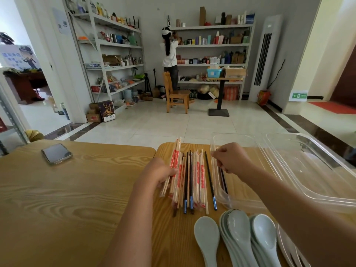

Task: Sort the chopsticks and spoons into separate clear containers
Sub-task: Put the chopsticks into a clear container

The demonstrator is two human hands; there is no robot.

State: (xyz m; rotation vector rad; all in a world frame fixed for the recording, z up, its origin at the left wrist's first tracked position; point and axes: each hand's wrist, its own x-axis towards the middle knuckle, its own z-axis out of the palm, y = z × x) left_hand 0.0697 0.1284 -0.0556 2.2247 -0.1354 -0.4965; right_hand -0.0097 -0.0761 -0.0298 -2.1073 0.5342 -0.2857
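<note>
On the table (pixel 57 199), a pile of chopsticks (pixel 194 178) lies between the hands, with pale spoons (pixel 238 226) just nearer. The left hand (pixel 160 173) curls its fingers round a wrapped bundle (pixel 174 160) at the pile's left edge. The right hand (pixel 232 160) pinches dark chopsticks (pixel 223 183) whose lower ends sit inside the narrow clear container (pixel 242 204). A wider container (pixel 317 170) lies just right of it. A phone (pixel 56 153) rests far left.

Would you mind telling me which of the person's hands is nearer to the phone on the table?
The left hand: it grips wrapped chopsticks to the right of the phone. The right hand is farther off to the right, pinching dark chopsticks over a clear container.
</note>
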